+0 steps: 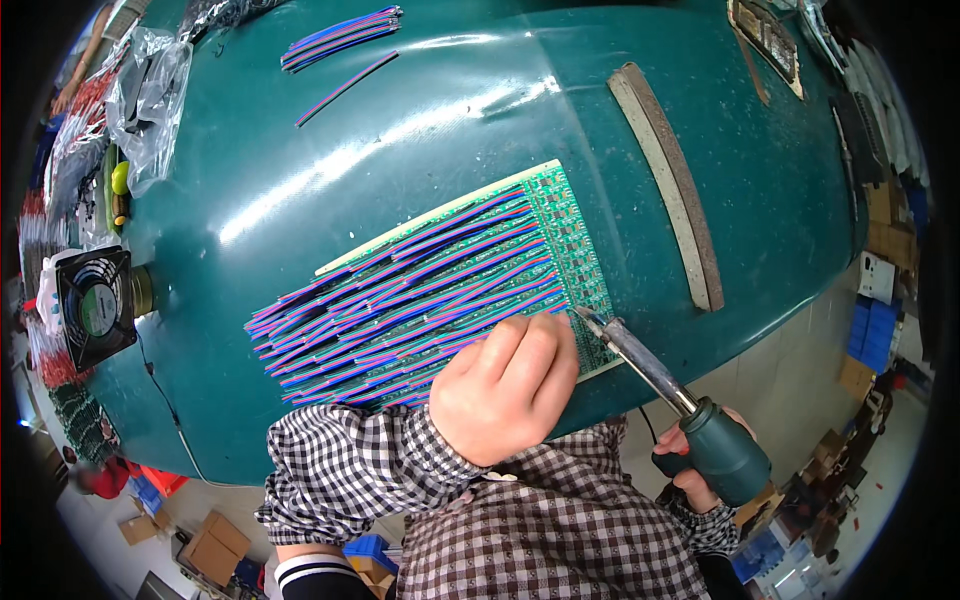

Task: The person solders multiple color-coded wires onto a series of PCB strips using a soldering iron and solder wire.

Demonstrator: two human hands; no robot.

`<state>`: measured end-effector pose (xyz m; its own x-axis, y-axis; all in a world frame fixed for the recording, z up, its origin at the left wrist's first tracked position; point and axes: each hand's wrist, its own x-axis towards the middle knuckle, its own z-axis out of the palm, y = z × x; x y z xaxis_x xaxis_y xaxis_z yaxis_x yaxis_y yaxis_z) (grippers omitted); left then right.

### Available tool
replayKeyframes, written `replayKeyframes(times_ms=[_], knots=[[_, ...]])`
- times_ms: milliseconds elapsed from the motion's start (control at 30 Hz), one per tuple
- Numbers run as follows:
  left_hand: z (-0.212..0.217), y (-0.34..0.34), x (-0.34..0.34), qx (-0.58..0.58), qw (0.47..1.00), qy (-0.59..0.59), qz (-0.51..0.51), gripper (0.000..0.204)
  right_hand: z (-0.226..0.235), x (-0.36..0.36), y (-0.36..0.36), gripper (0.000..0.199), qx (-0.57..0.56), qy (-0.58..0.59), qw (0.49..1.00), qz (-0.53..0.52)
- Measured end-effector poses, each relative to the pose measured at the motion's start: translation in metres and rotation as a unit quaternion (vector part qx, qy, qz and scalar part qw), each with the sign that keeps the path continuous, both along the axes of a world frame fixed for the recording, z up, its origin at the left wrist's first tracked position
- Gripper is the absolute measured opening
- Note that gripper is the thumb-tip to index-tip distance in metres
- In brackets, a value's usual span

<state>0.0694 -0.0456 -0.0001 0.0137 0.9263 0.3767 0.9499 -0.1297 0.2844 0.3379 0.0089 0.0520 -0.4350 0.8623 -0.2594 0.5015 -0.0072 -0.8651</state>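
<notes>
A green circuit board panel (568, 215) lies on the table, pale along its far edge. Rows of red, blue and black wires (400, 285) run from its right part out past its left side. My left hand (510, 385) rests over the near rows, fingers curled in a pinch on the coloured wires; its fingertips are largely hidden behind the knuckles. In my right hand (690, 470) is a soldering iron (650, 365) with a dark green handle. Its tip points up and left at the board, close beside my left fingers. Whether it touches the board I cannot tell.
The table has a glossy green cover (450, 130). A bundle of wires (340, 38) and a single wire strip (347, 88) lie at the far side. Right of the board is a long curved bar (668, 185). A small black fan (95, 308) stands at the left.
</notes>
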Motion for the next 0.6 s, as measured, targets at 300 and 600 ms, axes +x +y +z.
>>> replayKeyframes(times_ms=[300,600], knots=[[-0.0031,-0.0014,0.0011,0.006,1.0,0.0,0.006,0.029,0.0001,0.0018,-0.0004,0.054,-0.011,-0.012,1.0,0.009],[-0.002,-0.0007,0.0003,0.009,1.0,0.002,0.007,0.029,-0.0006,0.0049,0.0005,0.056,-0.014,-0.006,1.0,0.015]])
